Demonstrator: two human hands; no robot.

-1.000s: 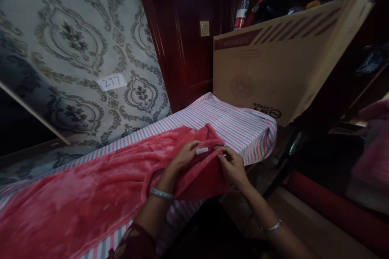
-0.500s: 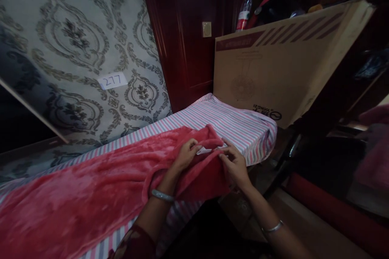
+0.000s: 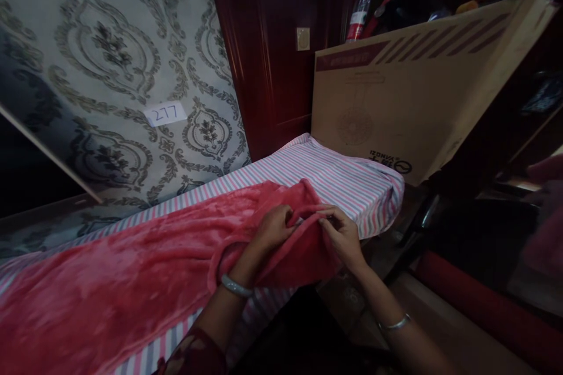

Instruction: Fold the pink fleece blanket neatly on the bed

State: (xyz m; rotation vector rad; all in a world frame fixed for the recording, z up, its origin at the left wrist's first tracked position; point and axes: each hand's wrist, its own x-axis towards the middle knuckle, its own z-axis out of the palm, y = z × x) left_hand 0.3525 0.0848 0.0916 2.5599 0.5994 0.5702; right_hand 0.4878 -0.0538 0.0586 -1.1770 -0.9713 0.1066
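A plush red blanket point(image 3: 132, 269) lies lengthwise over a striped sheet point(image 3: 343, 181), its right end bunched up into folds. My left hand point(image 3: 273, 228) is closed on a fold at that end, with its fingertips partly buried in the cloth. Just to the right, my right hand point(image 3: 343, 233) pinches the blanket's edge between thumb and fingers. A sliver of something white shows in the gap between the folds; what it is I cannot make out. Both wrists wear silvery bangles.
Behind the sheet's far end stands a large cardboard box point(image 3: 396, 88), with a red-capped bottle point(image 3: 359, 9) behind its top edge. Patterned wallpaper point(image 3: 109, 58) bearing a paper marked 277 point(image 3: 165, 113) covers the left wall. A red roll-shaped thing point(image 3: 484, 293) lies low at the right.
My left hand has pushed slightly into the fold, and the white thing there is now mostly covered. My right hand stays at the edge. The view has shifted a little.
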